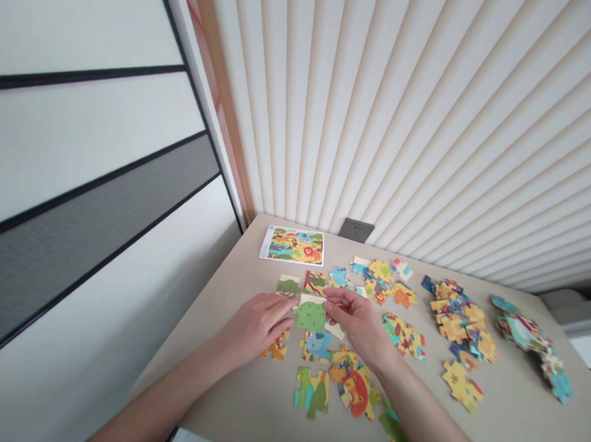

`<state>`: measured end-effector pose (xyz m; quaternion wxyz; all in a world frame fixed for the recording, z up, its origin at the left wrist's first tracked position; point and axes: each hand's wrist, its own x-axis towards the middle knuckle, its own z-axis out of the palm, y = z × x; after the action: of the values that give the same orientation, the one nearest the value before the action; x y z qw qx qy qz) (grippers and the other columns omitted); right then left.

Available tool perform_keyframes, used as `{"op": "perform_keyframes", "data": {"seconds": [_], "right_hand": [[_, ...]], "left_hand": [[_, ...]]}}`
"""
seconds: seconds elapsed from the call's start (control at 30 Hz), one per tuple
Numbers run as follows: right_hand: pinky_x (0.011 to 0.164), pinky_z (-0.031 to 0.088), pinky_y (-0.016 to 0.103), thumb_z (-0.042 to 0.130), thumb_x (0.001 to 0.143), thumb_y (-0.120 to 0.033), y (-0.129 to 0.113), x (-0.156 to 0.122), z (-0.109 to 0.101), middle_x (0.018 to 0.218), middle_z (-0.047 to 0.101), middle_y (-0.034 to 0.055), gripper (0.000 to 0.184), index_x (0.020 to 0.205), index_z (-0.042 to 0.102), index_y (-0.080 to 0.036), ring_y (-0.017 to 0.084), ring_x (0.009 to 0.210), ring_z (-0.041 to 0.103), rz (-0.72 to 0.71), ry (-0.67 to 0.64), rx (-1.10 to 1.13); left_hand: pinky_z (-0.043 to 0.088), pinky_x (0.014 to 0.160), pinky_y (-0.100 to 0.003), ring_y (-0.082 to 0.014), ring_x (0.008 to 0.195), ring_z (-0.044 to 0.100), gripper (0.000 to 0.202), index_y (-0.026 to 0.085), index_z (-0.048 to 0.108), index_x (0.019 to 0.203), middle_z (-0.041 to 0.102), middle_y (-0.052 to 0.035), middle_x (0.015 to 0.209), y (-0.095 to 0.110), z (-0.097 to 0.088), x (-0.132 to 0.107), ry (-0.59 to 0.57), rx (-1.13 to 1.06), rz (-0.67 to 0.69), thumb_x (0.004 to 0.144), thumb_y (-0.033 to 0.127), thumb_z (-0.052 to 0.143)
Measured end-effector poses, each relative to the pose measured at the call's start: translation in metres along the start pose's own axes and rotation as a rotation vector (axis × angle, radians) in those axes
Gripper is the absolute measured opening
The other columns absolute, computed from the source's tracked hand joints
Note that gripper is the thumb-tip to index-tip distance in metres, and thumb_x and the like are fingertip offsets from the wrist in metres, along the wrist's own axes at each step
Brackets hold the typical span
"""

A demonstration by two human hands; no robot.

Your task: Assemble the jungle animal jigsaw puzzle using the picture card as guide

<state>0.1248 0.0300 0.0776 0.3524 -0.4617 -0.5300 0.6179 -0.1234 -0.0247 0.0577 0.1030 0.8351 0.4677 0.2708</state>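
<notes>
A beige table [244,404] meets a pleated white blind [382,119] along its far edge, with a wall socket [356,230] just above, and a panelled wall [92,188] runs along its left side. Loose jigsaw pieces crowd close around both hands, and a heap of jigsaw pieces [462,318] lies to the right. At the table's middle, the left hand [256,325] and right hand [357,321] pinch a green jigsaw piece [310,315] between narrowly closed fingers. A jungle picture card [294,245] lies near the far edge.
</notes>
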Motion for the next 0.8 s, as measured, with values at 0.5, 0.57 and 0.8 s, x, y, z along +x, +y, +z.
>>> {"op": "perform_keyframes", "data": {"seconds": [0.5, 0.57, 0.8], "right_hand": [[0.08, 0.056, 0.038, 0.067, 0.092, -0.041, 0.016, 0.002, -0.011, 0.107, 0.078, 0.0069, 0.028, 0.113, 0.076, -0.026, 0.023, 0.089, 0.072, -0.131, 0.033, -0.356], [0.085, 0.055, 0.04, 0.064, 0.094, -0.037, 0.013, 0.002, -0.016, 0.108, 0.078, 0.0062, 0.023, 0.11, 0.078, -0.029, 0.025, 0.095, 0.072, -0.208, 0.026, -0.502], [0.069, 0.05, 0.033, 0.056, 0.101, -0.042, 0.005, -0.007, 0.002, 0.097, 0.077, 0.0037, 0.032, 0.123, 0.075, -0.03, 0.023, 0.081, 0.067, -0.136, -0.133, -0.52]], "left_hand": [[0.055, 0.088, -0.035, -0.0207, 0.096, 0.071, 0.019, 0.023, 0.069, 0.117, 0.076, -0.0063, 0.103, -0.023, -0.011, -0.017, 0.047, 0.014, -0.028, 0.106, 0.029, 0.055], [0.055, 0.087, -0.034, -0.0202, 0.095, 0.071, 0.018, 0.023, 0.069, 0.117, 0.076, -0.0056, 0.103, -0.03, -0.014, -0.02, 0.062, 0.002, -0.052, 0.106, 0.029, 0.055], [0.054, 0.092, -0.032, -0.018, 0.101, 0.07, 0.015, 0.024, 0.066, 0.117, 0.076, -0.004, 0.107, -0.028, -0.005, -0.021, 0.103, -0.14, -0.055, 0.105, 0.026, 0.058]]}}
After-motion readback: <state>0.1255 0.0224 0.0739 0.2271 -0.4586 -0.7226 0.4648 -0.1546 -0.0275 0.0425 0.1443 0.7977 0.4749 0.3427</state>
